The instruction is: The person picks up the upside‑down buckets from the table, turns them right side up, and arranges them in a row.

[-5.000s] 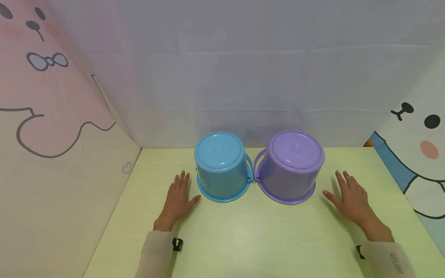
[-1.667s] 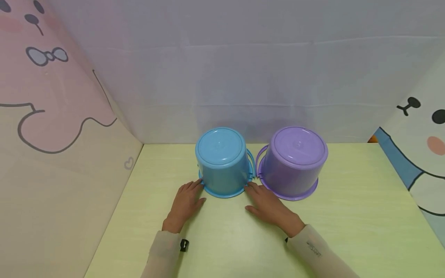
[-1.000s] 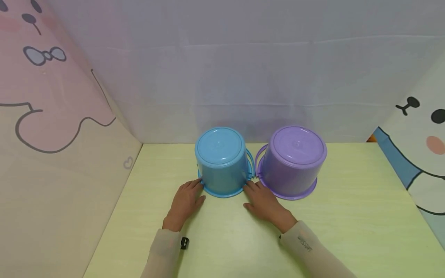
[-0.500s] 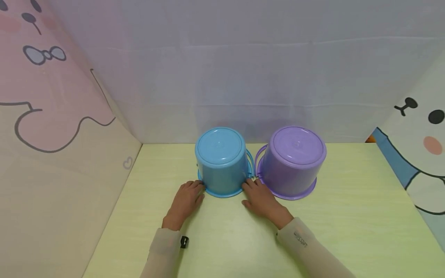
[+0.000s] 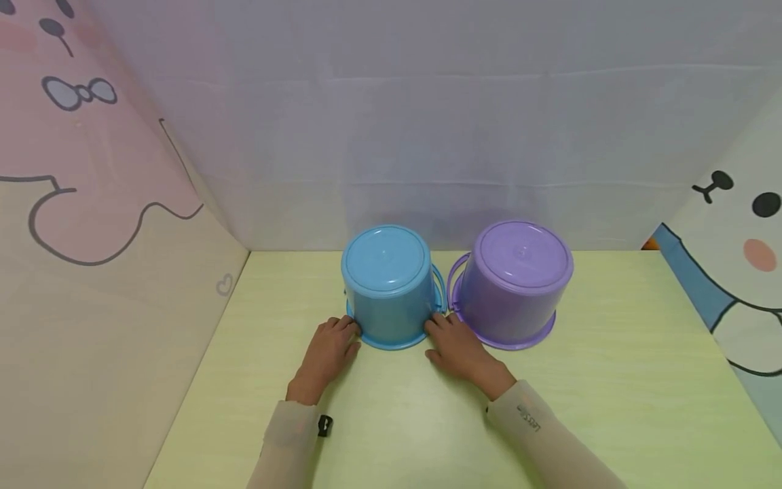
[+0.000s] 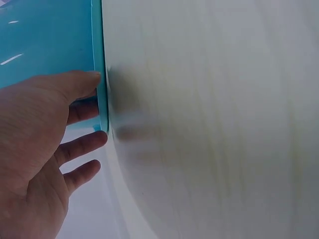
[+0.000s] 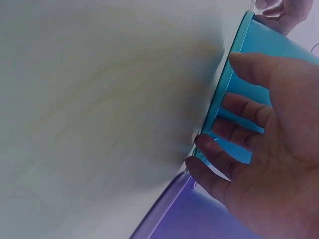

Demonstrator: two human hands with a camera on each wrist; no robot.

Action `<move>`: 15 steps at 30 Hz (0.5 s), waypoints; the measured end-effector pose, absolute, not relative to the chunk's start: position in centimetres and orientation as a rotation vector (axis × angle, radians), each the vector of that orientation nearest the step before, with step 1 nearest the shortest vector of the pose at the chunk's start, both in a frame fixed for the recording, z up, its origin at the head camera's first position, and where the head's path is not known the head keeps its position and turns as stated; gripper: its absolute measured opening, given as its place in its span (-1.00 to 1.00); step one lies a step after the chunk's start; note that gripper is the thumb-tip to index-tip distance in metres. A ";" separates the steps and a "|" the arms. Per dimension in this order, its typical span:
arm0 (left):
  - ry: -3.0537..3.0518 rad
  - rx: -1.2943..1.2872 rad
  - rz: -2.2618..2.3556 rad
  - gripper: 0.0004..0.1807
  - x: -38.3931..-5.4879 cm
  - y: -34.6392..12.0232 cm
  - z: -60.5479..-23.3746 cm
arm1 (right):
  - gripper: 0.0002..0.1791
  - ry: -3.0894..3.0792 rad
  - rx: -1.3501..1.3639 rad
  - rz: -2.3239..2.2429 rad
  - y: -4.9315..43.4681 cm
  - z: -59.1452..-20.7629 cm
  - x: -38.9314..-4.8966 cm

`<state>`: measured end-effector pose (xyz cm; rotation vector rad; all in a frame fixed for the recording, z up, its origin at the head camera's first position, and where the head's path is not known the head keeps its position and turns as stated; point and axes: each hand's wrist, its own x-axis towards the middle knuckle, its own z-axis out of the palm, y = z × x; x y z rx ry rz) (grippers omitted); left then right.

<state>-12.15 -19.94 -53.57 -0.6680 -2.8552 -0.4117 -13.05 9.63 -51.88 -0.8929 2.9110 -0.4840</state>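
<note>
A blue bucket [image 5: 386, 261] stands upside down on the table, its rim below and its handle on the right side. My left hand [image 5: 327, 350] holds its rim at the front left. In the left wrist view, the thumb [image 6: 82, 82] and fingertips line up at the blue rim [image 6: 99, 45]. My right hand [image 5: 458, 348] holds the same rim at the front right, thumb [image 7: 251, 68] and fingertips along its edge. Its lower fingers lie near where the two buckets meet. A purple bucket [image 5: 522, 258], also upside down, stands close on the right.
The pale yellow table [image 5: 391, 421] runs up to a whitish back cloth [image 5: 391, 136]. Side panels with cartoon animals [image 5: 91, 217] border it left and right. The purple handle [image 5: 455, 278] stands close to the blue one [image 5: 440, 288].
Both hands came in to the blue bucket, the right from beyond the purple one. Their fingers have bent more at the rim. Latest, the blue bucket shifts very slightly toward me; the purple one stays.
</note>
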 end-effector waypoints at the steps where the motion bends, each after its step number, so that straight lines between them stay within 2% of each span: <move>1: -2.848 -0.668 -0.410 -0.79 -12.1 -19.9 -53.6 | -0.58 2.913 -0.899 -0.486 9.6 -51.9 -13.1; 15: -2.788 -0.677 -0.316 -0.82 -11.9 -19.9 -53.8 | -0.63 2.931 -0.913 -0.473 9.6 -52.1 -13.4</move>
